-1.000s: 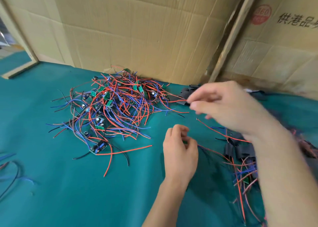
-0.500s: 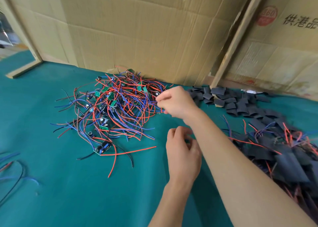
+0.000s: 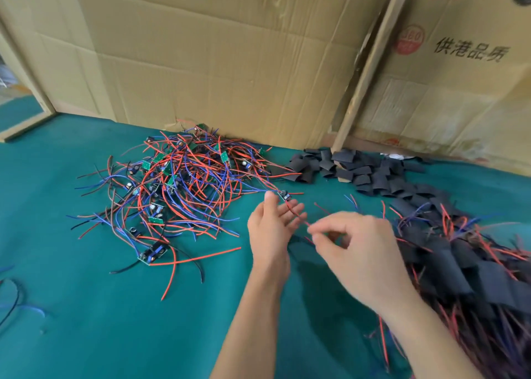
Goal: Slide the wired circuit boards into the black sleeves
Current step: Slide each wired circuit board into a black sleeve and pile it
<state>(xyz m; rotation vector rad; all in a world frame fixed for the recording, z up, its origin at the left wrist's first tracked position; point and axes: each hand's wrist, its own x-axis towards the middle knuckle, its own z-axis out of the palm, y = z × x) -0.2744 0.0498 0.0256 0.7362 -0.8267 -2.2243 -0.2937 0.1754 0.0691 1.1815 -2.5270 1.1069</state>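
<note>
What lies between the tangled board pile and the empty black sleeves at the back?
Head view: one small circuit board trailing wires, on otherwise bare green cloth.

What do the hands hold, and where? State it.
The right hand pinches a red wire of one small circuit board near the wire's free end. The left hand lies open under that wire, gripping nothing.

Your left hand (image 3: pixel 271 229) lay palm up with fingers straight and spread; your right hand (image 3: pixel 356 252) hovered just beside it, thumb and forefinger pinched together.
</note>
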